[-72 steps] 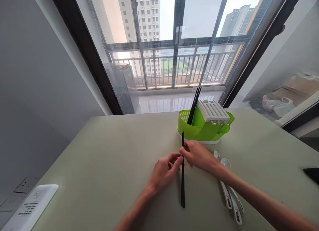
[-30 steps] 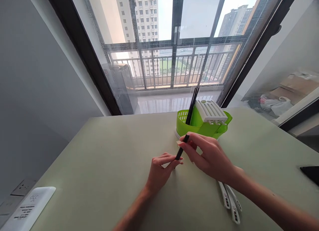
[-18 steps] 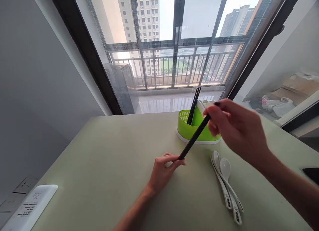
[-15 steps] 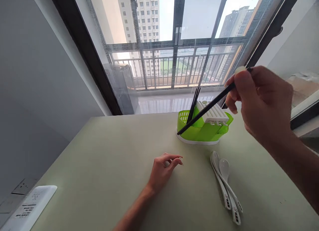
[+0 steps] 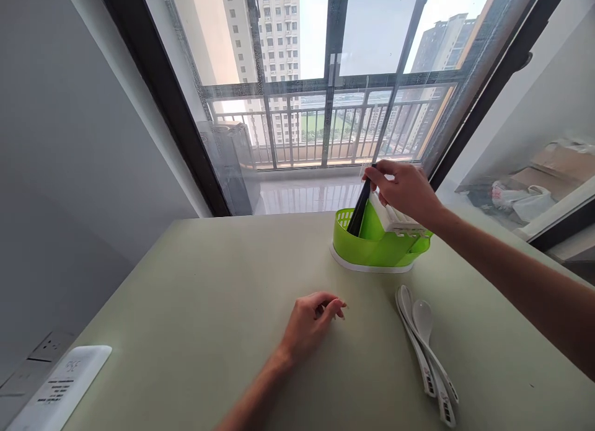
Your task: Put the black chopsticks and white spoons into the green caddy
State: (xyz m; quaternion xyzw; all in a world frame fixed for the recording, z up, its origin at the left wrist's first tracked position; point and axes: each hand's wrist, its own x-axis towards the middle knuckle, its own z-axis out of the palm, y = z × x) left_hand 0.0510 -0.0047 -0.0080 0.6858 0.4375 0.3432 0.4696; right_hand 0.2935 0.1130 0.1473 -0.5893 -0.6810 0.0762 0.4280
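Black chopsticks [image 5: 360,211] stand tilted in the perforated left-end compartment of the green utensil caddy [image 5: 367,251], leaning toward its white slotted block [image 5: 395,219]. Above the caddy, the right hand [image 5: 403,186] pinches their upper ends, thumb and fingertips nearly closed; how many sticks it grips cannot be told, since they overlap. In front of the caddy, the left hand [image 5: 309,322] has its fingers loosely half-curled, with nothing visible in them. Crossed white spoons [image 5: 424,350] lie on the table [image 5: 209,282], in front of the caddy's right end. Good placing probably calls for a light pinch, lower ends bearing on the compartment floor before release, then a straight upward withdrawal; sideways pressure could nudge the light-looking caddy or drag neighbouring sticks.
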